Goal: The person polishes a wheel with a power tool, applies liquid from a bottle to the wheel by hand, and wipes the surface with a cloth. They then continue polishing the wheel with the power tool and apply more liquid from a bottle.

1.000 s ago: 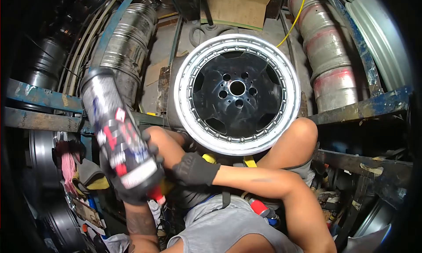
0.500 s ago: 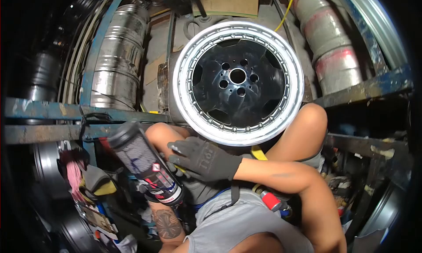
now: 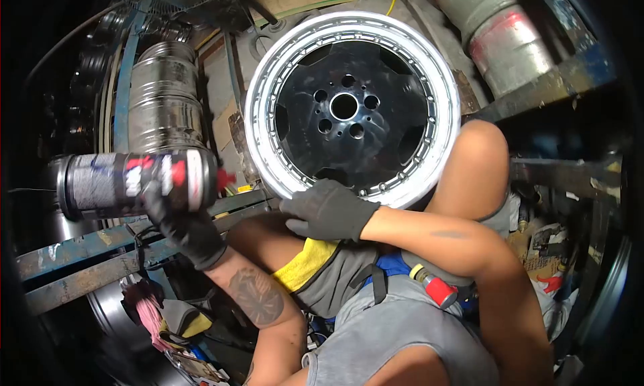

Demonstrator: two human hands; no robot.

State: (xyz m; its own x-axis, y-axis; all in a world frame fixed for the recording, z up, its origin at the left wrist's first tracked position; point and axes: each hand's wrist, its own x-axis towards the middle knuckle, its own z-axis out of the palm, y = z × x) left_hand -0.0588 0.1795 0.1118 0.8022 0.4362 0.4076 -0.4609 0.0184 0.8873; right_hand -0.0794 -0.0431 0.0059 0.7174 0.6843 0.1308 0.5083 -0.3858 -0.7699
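My gloved left hand (image 3: 184, 228) grips a large black bottle (image 3: 100, 181), raised at the left and lying nearly level. The bottle has a red, white and grey label, and a red tip sticks out of its right end; motion blurs it a little. My gloved right hand (image 3: 330, 211) is at the lower edge of the wheel rim (image 3: 268, 154), overlapping it, with fingers stretched to the left. The rim has a bright polished lip and a glossy black centre with several bolt holes. A yellow and grey towel (image 3: 307, 268) lies across my lap, just below my right hand.
Stacked metal wheel barrels stand at the left (image 3: 164, 107) and the right (image 3: 510, 47). Blue-painted metal frame bars (image 3: 80, 245) run beside my legs. A red-capped container (image 3: 439, 292) rests at my waist. Pink cloth (image 3: 151, 322) hangs at lower left.
My left hand has lifted the bottle up and left, turning it from steeply slanted to nearly level. My right hand has moved up from my lap to the rim's edge, uncovering the towel.
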